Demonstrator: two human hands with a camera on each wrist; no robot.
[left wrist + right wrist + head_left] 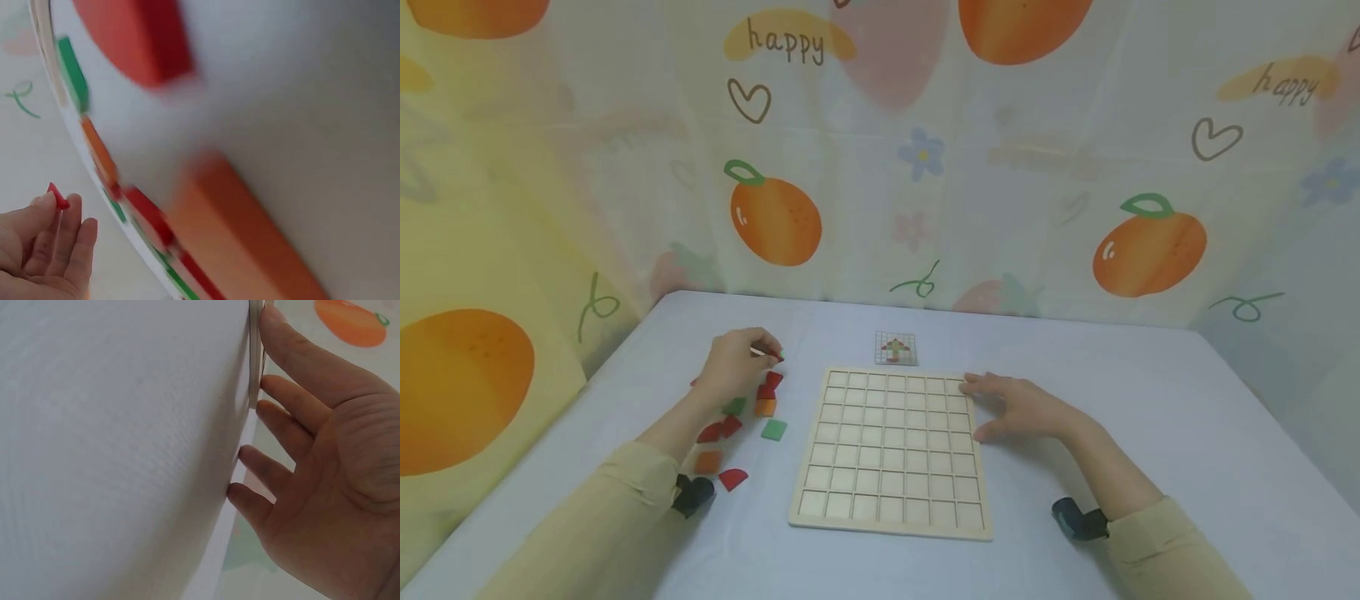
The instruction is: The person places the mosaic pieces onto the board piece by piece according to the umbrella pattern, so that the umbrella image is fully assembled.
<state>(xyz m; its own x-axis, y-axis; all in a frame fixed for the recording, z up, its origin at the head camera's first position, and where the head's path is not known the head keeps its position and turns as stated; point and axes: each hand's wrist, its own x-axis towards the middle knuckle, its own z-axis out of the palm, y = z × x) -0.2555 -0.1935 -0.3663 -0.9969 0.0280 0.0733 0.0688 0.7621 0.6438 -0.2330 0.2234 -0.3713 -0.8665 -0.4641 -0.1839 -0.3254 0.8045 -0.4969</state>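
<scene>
My left hand (733, 362) is over the far left of the table, above the loose pieces. Between thumb and fingertips it pinches a small red tile (58, 197), most of it covered by the fingers. A wooden grid board (893, 457) with bare square cells lies flat in the middle. Along its far right edge rests my right hand (1026, 407), fingers spread and holding nothing. The right wrist view shows the thumb and fingertips (269, 381) right at the board's rim.
Left of the board lie scattered flat tiles: a green square (773, 429), an orange square (707, 462), a red quarter-round (733, 479) and several more. A small pattern card (896, 348) sits behind the board. A printed curtain (865, 167) hangs behind the white table.
</scene>
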